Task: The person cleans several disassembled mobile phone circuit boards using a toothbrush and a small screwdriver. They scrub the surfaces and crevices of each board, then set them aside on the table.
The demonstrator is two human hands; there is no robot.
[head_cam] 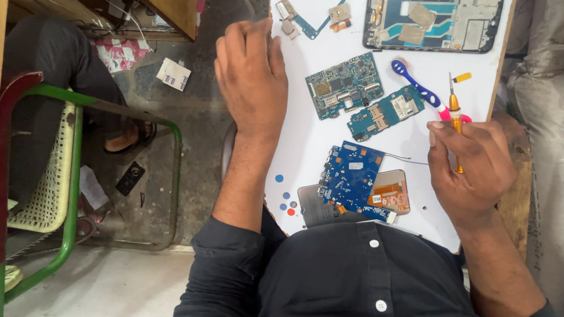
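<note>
My right hand (470, 166) grips the screwdriver (455, 114), my left hand (252, 71) lies flat and empty; the phone (432, 18) beyond my fingers is stripped, boards (344, 85) out between them, nothing reassembled.

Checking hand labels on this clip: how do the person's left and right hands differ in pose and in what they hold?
The left hand lies flat, palm down, on the white board and holds nothing; the right hand is curled shut on an orange screwdriver. The left hand is near the board's left edge, the right hand at its right edge. Both are bare, with dark sleeves pushed up.
</note>
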